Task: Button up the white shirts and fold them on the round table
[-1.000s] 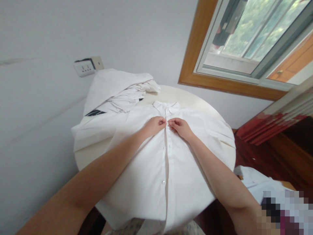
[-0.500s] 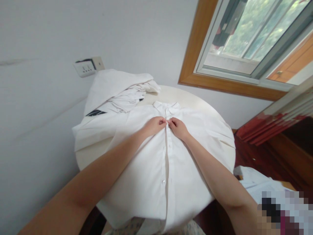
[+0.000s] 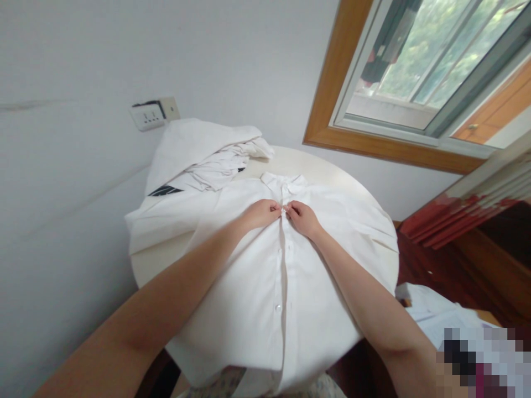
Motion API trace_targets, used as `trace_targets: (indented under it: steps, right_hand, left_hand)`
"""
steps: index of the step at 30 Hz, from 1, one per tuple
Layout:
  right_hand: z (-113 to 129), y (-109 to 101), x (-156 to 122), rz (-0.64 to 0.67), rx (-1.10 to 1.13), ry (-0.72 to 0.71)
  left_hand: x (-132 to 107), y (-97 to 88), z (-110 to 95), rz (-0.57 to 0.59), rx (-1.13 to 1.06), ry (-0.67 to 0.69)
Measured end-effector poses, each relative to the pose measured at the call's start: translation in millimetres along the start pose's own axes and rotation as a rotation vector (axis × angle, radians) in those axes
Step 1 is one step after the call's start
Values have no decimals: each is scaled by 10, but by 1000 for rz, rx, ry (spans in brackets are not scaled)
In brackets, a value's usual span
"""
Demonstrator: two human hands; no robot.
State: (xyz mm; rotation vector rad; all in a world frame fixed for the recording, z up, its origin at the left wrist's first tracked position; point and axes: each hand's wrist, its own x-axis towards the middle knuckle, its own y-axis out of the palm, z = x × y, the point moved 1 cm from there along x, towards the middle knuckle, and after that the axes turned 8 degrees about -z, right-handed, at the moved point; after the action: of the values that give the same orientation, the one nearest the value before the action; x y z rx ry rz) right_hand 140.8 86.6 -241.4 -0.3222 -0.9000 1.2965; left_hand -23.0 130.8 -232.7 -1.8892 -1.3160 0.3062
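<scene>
Our left hand (image 3: 261,213) and right hand (image 3: 302,216) pinch the placket of the white shirt (image 3: 265,298) with closed fingers, just below its collar (image 3: 284,179). It lies flat on the round counter (image 3: 290,160). The lower buttons (image 3: 277,307) look fastened; those near the collar seem undone.

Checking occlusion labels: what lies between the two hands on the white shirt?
Head view: only the front button strip of the white button-up shirt lies between the left hand and right hand, which nearly touch.
</scene>
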Motion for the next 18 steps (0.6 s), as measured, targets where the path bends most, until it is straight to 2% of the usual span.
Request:
trace_targets:
  steps: [9,14,18]
  right_hand:
    - [-8,18,4,-10,-101,12]
    - [-17,39,80,-45,-194,-23]
    - [-60,61,203,-50,-235,-25]
  left_hand:
    - [28,46,50,-27,-14,5]
    - [75,56,53,-69,104,6]
    - [193,79,104,-120,154,72]
